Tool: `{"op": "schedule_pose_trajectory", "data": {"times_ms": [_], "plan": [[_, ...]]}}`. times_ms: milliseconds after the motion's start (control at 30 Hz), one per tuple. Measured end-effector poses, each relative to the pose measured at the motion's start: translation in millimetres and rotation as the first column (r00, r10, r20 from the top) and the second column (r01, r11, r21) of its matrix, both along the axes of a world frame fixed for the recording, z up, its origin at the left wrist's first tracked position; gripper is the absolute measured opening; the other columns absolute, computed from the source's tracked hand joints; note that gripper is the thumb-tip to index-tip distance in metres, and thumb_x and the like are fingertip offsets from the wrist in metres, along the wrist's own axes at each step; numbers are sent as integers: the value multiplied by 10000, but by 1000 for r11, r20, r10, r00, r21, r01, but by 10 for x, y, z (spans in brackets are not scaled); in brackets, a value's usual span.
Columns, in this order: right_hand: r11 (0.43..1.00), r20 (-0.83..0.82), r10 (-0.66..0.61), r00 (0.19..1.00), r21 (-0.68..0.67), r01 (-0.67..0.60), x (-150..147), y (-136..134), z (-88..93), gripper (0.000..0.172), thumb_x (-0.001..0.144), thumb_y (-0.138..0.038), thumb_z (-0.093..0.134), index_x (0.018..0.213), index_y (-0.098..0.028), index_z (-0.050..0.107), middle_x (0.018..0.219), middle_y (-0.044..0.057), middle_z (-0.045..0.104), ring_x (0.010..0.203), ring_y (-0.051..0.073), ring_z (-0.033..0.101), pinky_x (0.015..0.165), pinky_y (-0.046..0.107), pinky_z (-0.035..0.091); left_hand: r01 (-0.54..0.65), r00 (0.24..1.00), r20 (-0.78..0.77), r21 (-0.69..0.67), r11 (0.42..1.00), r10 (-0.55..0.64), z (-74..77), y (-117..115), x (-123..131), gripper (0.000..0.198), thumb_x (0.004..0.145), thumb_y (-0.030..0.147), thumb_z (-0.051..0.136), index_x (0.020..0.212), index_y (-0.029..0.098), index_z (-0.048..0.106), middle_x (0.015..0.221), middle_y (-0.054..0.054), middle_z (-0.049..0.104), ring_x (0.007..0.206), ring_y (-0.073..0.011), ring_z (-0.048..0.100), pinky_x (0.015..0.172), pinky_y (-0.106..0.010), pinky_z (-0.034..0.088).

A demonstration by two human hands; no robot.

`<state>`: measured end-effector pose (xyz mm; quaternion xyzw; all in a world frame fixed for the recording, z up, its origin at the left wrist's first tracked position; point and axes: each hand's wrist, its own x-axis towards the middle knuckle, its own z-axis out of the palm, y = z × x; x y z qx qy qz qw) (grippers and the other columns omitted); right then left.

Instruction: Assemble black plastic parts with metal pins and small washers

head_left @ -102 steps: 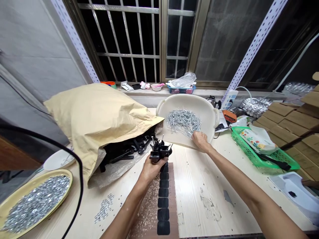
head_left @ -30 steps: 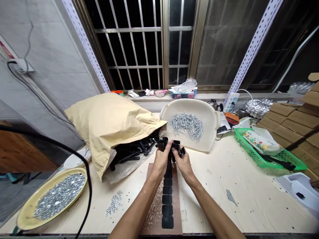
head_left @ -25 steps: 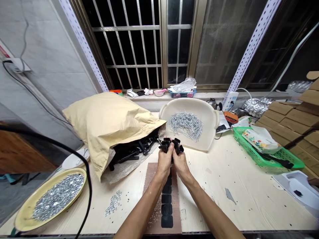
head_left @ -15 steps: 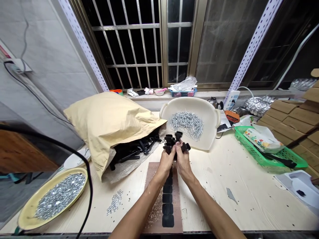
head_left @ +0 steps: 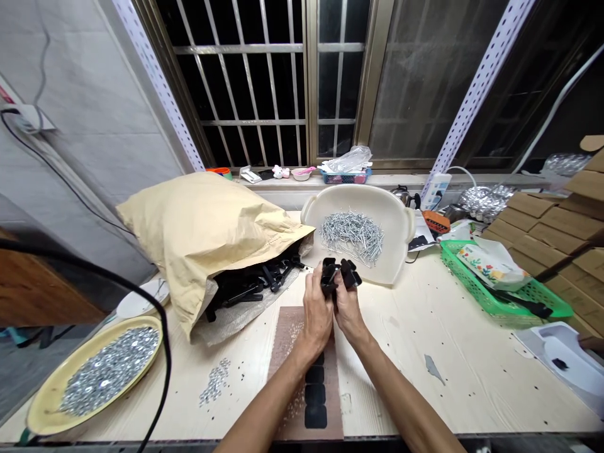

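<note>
Both of my hands are together at the middle of the table, closed around a bunch of black plastic pieces with flat, rounded-square ends. My left hand wraps the bunch from the left, and my right hand grips it from the right with the thumb on top. Exactly how many pieces each hand holds is hidden. Below my wrists lies a brown board with a row of black rounded squares along it. More black plastic parts spill from the open mouth of a large tan sack on the left.
A cream basin behind my hands holds many screws or nails. On the left, a yellow dish holds small metal pieces; loose ones lie nearby. A green basket and cardboard boxes stand right. A black cable hangs at left.
My left hand has turned and its fingers have risen around the black pieces, whose ends now sit bunched closer together. My right hand stays nearly in place.
</note>
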<state>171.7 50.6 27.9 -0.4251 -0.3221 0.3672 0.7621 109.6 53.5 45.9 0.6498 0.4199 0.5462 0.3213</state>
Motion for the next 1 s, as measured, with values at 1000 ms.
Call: {"op": "schedule_pose_trajectory", "data": {"times_ms": [1000], "plan": [[973,-417,-111,902,-228,14,50,455,-495,257,686,-460,591,720,-213,531,652,-19,660,637,144,647,613,274,542,216,714,-656,-124,968,-244,-268,911,-164,259,698,18,504,877,145,641,925,-126,663,951,-258,603,796,-310,425]]}}
